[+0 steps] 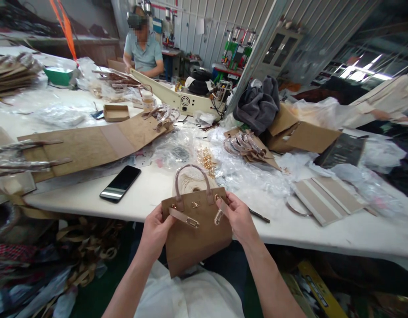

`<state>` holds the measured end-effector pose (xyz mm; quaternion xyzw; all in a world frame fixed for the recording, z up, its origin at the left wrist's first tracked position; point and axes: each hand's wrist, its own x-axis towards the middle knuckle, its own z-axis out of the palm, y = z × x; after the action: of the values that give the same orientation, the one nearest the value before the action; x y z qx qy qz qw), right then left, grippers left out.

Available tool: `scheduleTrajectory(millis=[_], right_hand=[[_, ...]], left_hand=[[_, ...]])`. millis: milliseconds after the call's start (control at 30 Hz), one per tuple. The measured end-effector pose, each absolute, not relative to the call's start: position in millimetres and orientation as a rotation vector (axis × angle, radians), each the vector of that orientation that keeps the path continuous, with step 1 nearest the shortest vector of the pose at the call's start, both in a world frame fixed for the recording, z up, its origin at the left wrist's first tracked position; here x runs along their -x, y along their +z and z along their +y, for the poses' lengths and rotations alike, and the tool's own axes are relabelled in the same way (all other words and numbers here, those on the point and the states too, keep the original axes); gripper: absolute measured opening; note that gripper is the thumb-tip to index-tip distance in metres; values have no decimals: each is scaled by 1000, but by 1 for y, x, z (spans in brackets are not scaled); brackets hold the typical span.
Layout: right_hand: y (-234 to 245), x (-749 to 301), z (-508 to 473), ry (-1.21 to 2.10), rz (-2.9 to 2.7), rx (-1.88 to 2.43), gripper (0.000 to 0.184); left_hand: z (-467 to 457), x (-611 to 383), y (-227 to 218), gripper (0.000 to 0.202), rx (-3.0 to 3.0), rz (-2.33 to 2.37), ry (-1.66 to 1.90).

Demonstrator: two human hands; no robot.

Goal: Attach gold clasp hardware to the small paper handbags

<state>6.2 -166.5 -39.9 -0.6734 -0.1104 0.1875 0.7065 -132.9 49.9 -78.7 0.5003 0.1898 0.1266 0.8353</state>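
Observation:
I hold a small tan handbag (193, 240) over my lap, just in front of the white table's edge (91, 207). It has a pink arched handle and gold metal fittings. My left hand (155, 232) grips the bag's left side, thumb on a pink strap with a gold buckle. On the bag's upper right corner sits my right hand (235, 216), closed and pinching the other pink strap end with its gold clasp.
A black phone (120, 183) lies on the table to the left. Flat tan leather pieces (91, 145), plastic bags, loose gold hardware (207, 160), a cardboard box (299, 134) and grey panels (326, 198) cover the table. A person in a teal shirt (144, 51) works at the far side.

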Motion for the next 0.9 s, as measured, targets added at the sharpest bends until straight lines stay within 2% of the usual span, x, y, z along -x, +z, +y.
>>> scheduleTrajectory(millis=[267, 367, 433, 467, 533, 600, 633, 667, 733, 867, 900], right_hand=[[-46, 4, -148, 240, -288, 1539, 43], [-41, 4, -156, 259, -346, 1613, 49], [-32, 6, -168, 263, -455, 1704, 60], [-27, 9, -175, 194, -513, 1775, 65], [-18, 21, -187, -178, -578, 1917, 68], [-14, 44, -191, -668, -617, 1927, 59], [-14, 57, -189, -810, -671, 1894, 54], [-16, 72, -184, -833, -766, 1875, 50], [-23, 97, -168, -635, -923, 1909, 47], [-36, 114, -144, -520, -730, 1900, 96], [-36, 113, -145, -521, -681, 1892, 101]], left_hand=[[52, 134, -74, 56, -1118, 433, 352], [53, 138, -67, 56, -1058, 433, 320], [54, 142, -60, 54, -1049, 421, 324], [55, 143, -56, 52, -1054, 412, 334], [56, 144, -46, 50, -1058, 390, 344], [55, 141, -33, 49, -1062, 374, 343], [52, 139, -26, 48, -1074, 367, 346], [49, 136, -19, 47, -1094, 359, 349], [37, 133, -3, 43, -1150, 327, 358], [11, 135, 25, 32, -1309, 173, 385], [7, 137, 32, 32, -1373, 76, 392]])
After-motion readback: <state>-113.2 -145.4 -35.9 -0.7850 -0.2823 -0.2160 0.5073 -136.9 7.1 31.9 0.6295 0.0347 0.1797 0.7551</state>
